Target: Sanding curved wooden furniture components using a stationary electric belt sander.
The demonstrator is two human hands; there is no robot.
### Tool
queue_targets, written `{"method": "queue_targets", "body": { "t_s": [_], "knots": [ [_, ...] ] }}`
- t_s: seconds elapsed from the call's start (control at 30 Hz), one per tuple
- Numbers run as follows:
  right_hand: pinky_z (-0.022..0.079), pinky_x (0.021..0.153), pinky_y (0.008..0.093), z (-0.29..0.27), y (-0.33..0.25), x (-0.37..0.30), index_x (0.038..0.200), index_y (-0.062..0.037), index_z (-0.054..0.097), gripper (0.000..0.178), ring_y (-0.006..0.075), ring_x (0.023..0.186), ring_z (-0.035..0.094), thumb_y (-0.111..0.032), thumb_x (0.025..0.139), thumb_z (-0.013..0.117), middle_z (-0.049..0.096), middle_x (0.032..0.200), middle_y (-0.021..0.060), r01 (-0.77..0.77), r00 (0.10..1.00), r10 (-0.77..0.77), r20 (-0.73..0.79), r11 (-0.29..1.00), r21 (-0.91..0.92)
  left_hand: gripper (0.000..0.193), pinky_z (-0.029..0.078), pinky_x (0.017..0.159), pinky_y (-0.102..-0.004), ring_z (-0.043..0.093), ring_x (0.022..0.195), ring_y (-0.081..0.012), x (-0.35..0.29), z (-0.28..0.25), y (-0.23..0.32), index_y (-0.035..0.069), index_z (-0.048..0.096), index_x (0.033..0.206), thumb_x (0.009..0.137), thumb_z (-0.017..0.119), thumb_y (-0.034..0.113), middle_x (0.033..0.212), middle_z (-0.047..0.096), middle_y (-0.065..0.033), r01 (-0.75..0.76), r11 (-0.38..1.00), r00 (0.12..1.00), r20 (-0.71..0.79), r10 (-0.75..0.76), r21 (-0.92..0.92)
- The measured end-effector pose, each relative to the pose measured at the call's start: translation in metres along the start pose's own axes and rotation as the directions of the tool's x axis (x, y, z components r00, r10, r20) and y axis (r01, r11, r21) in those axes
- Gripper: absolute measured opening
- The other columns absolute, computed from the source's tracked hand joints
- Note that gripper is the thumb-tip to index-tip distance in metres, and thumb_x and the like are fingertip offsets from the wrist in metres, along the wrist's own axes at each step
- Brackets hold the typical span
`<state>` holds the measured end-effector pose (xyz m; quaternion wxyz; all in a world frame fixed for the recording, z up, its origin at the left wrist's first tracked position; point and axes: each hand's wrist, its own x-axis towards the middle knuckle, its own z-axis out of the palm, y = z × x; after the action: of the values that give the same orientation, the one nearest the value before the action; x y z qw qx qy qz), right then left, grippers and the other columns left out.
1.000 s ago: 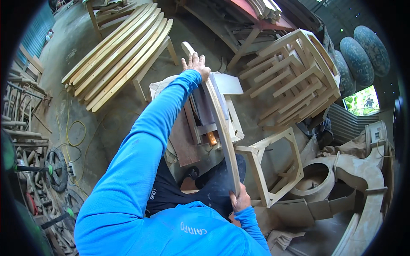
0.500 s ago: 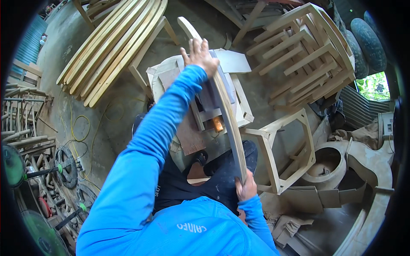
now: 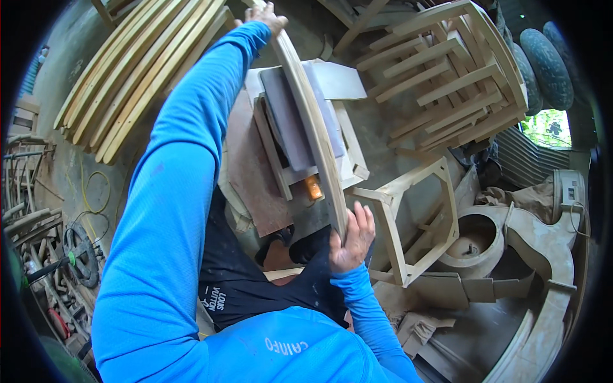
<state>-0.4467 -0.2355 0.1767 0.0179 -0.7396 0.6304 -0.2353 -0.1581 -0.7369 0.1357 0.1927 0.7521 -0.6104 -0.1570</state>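
A long, curved wooden slat (image 3: 311, 110) runs from far to near across a low wooden stand, over a grey-violet flat-faced block (image 3: 285, 118). Toward the slat's far end, at the top of the view, my left hand (image 3: 268, 19) is closed over it with the arm stretched out. My right hand (image 3: 353, 239) holds the near end between thumb and fingers, above my lap. A small orange piece (image 3: 313, 187) sits at the block's near end. Left of it lies a reddish-brown board (image 3: 258, 185).
Several curved slats (image 3: 137, 76) lie side by side at the far left. Wooden frames (image 3: 460, 83) are stacked at the far right, and a single frame (image 3: 399, 230) stands closer. A dusty blower housing (image 3: 476, 239) occupies the right. A yellow cord (image 3: 96, 191) trails on the left floor.
The slat has slid away from me across the block. My left hand has moved farther out and left with it; my right hand has come forward, its fingers now more upright.
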Motion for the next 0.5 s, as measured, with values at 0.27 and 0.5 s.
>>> {"method": "queue_targets", "body": {
  "t_s": [0.27,0.5],
  "knots": [
    [0.021,0.121,0.0562,0.026,-0.043,0.108,0.135,-0.0051,0.057,0.053,0.0414,0.149,0.030,-0.020,0.086,0.071,0.039,0.160,0.0159,0.055,0.998,-0.056,-0.012,0.997,-0.051,0.089,0.020,0.120,-0.0628,0.036,0.147,-0.0446,0.011,-0.024,-0.021,0.011,0.038,0.155,0.079,0.064,0.050,0.154,0.048,-0.0179,0.126,0.987,0.988,-0.081,-0.134,-0.099],
    [0.018,0.121,0.0574,0.029,-0.040,0.099,0.140,-0.0096,0.052,0.064,0.0414,0.150,0.025,-0.022,0.082,0.076,0.035,0.162,0.0139,0.115,0.993,-0.115,-0.003,0.993,0.017,0.090,-0.001,0.124,-0.0609,0.012,0.158,-0.0293,-0.099,-0.069,0.004,0.010,0.017,0.162,0.087,0.054,0.045,0.168,0.026,-0.0102,0.226,0.973,0.974,-0.002,-0.226,-0.036]
  ]
}}
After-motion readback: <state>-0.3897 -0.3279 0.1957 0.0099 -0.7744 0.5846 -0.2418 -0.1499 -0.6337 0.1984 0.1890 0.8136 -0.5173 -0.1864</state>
